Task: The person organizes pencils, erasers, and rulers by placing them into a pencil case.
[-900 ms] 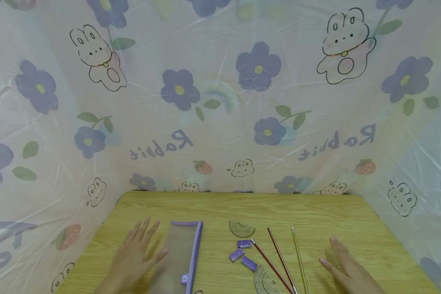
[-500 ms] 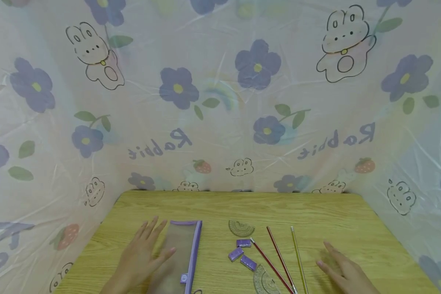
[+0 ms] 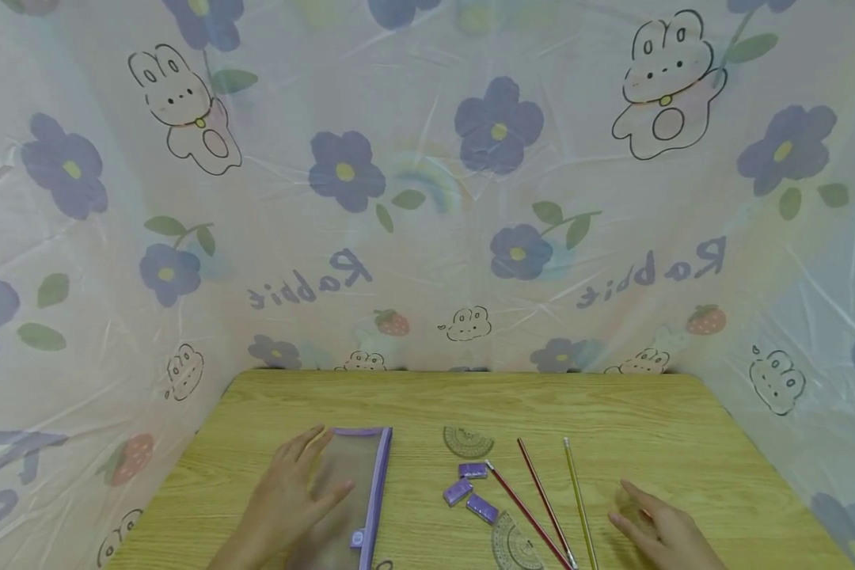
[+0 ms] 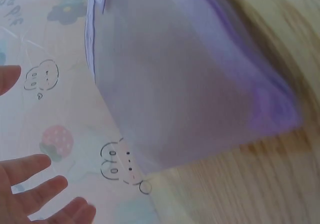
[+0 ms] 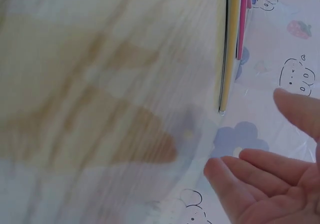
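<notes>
In the head view my left hand [image 3: 281,499] is over the left side of a flat, see-through pencil case [image 3: 356,475] with purple trim. Its fingers are loosely bent and spread from the thumb, and nothing is in them. The left wrist view shows the pouch [image 4: 165,84] beside those spread fingers [image 4: 42,194]. My right hand [image 3: 666,526] holds nothing, its fingers relaxed, to the right of a yellow pencil [image 3: 579,499]. From the right wrist, the palm and fingers [image 5: 265,184] appear apart from that pencil [image 5: 230,49].
Two red pencils [image 3: 545,495] lie left of the yellow one. Several small purple-wrapped erasers [image 3: 482,508] are grouped mid-table, between two clear protractors [image 3: 468,443]. A patterned curtain [image 3: 427,237] surrounds the wooden table [image 3: 470,396] at the back and sides.
My left hand has moved right, further over the pencil case, its fingers bending more. My right hand has shifted left and nearer, towards the yellow pencil. The items on the table stay put.
</notes>
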Motion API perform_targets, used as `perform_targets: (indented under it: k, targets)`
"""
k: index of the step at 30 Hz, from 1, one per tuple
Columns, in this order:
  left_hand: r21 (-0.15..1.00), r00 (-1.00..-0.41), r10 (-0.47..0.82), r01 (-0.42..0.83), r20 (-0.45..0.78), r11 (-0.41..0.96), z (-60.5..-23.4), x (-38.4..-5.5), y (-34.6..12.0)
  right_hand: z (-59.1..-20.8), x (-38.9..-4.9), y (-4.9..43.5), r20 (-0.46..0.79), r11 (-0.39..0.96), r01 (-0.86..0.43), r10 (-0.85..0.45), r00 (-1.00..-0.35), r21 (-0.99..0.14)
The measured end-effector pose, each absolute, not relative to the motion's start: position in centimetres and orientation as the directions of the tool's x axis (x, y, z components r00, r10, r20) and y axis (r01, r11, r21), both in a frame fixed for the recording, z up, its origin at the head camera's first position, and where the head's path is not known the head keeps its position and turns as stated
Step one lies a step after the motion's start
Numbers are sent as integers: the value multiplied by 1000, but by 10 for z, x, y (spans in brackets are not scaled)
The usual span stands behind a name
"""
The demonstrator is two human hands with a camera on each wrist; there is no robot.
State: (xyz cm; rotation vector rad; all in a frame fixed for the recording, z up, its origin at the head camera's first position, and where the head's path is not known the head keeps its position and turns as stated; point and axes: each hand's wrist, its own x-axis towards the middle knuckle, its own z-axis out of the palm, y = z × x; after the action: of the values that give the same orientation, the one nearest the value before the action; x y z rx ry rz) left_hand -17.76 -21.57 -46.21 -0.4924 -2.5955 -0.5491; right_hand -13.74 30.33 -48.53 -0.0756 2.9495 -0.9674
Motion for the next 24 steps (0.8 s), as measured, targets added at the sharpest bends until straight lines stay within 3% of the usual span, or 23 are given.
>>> perform_targets:
  k: [10,16,24]
  targets:
    - [461,-862,191,425,470,779,-461,-184,-198,-486,-131,298,0,736,6,8,-1000,-676]
    - [595,-913,158,370,377,713,-462,-187,-190,-488,-129,296,-4,702,4,1,-1000,-713]
    - [640,-957,156,281,246,715,-462,-189,-182,-489,-127,295,-36,654,-3,-47,-998,-757]
